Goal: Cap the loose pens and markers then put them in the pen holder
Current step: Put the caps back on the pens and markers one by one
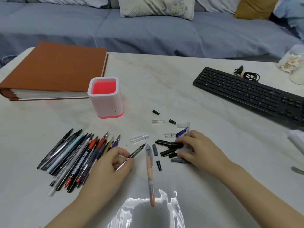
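An uncapped black pen (pixel 135 153) is pinched in the fingers of the left hand (pixel 108 163), low over the tabletop (pixel 164 89). The right hand (pixel 195 148) rests on the scattered caps (pixel 166 151); I cannot tell whether its fingers grip one. The pen holder (pixel 105 97) shows no pens inside. One orange pen (pixel 150 171) lies capped and a heap of bare pens (pixel 74 158) remains. The keyboard (pixel 250 92) and binder (pixel 54 69) sit well apart, blocking nothing.

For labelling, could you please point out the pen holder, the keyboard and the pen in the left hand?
pen holder (pixel 106 104): head view, white front wall.
keyboard (pixel 246 91): head view, middle keys.
held pen (pixel 137 151): head view, dark barrel near the tip.
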